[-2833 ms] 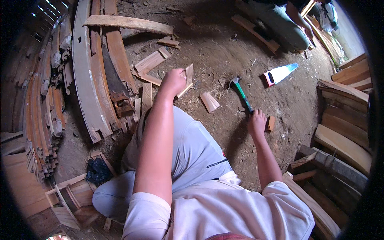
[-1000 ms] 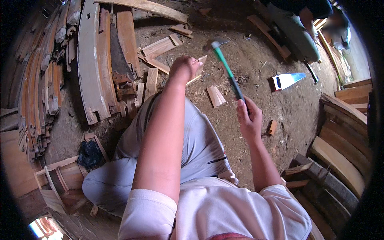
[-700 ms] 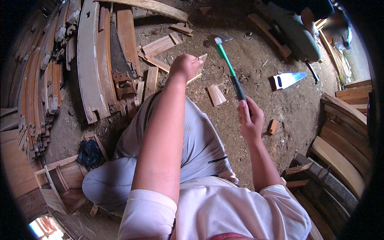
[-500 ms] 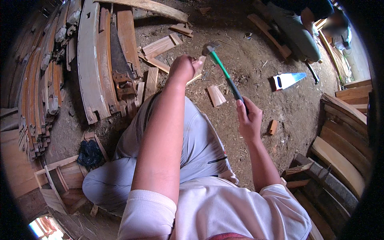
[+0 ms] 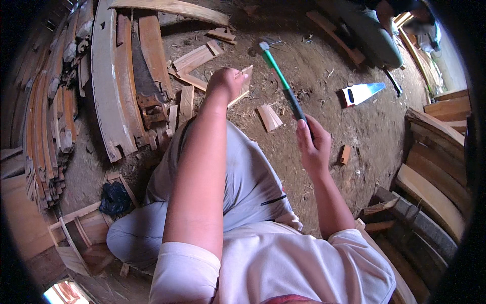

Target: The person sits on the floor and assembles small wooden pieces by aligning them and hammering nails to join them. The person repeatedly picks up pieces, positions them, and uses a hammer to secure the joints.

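Observation:
I sit on a dirt floor with my knees bent. My right hand (image 5: 313,148) grips a hammer with a green handle (image 5: 281,82), its head raised above the ground near the top centre. My left hand (image 5: 228,82) is closed on the edge of a small flat wooden board (image 5: 244,86) that rests tilted on the floor in front of my knee. The hammer head hovers just right of that board, apart from it.
Long curved wooden planks (image 5: 109,81) lie stacked at left. Short offcuts (image 5: 269,117) and a small wood block (image 5: 345,154) are scattered on the dirt. A hand saw (image 5: 362,93) lies at right. More curved boards (image 5: 433,167) pile at the right. Another person (image 5: 374,30) crouches top right.
My right hand picked the hammer off the ground and raised it. Over the last second the hammer head swung down toward the board and has lifted back up. My left hand stays on the board.

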`<state>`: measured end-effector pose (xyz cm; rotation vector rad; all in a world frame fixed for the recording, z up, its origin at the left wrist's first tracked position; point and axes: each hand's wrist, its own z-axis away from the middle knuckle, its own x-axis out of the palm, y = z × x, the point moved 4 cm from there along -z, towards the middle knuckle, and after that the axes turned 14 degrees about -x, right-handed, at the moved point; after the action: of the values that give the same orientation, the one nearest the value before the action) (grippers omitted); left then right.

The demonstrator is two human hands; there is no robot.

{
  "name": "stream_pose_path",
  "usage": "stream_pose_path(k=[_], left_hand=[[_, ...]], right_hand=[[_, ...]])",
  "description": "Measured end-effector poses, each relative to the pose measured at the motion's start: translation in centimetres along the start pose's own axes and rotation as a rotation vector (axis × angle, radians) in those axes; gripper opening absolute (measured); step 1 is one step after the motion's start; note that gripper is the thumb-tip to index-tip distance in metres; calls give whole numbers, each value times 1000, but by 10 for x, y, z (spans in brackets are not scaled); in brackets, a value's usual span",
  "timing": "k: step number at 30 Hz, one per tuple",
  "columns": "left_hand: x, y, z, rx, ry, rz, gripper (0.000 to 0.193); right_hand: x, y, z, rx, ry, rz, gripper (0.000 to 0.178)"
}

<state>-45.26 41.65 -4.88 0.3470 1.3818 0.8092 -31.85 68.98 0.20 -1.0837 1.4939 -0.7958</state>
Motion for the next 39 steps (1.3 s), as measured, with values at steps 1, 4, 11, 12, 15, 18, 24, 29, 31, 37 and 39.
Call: stream_pose_path(k=[1,4,11,12,15,18,24,29,31,37,39], left_hand=[[-1,-2,-1,15,28,4,45],[-1,-6,1,3,37,-15,43],[3,-31,-15,54,-207,220,34],[0,-49,-21,6,-143,270,34],[-8,-49,-25,-82,17,403,38],[-21,-31,-14,-106,153,512,42],[-35,-27,-13,-25,33,1116,28],[-34,-29,-17,-171,34,1226,20],[-33,-34,-18,-170,42,1228,22],[-32,-39,-22,-187,36,1196,19],[-26,-27,-16,-166,-3,1217,18]], right_hand=[[2,0,-1,8,-4,-1,29],[7,0,-6,51,-92,142,29],[-10,19,9,3,104,-98,24],[-9,24,10,57,108,-145,24],[-25,70,28,188,148,-146,25],[-42,123,51,257,181,-25,28],[-43,164,90,492,214,-311,28],[-65,222,109,383,-2,230,39],[-66,218,106,323,-106,513,43],[-54,191,82,461,-232,427,40],[-52,195,82,625,-135,-85,37]])
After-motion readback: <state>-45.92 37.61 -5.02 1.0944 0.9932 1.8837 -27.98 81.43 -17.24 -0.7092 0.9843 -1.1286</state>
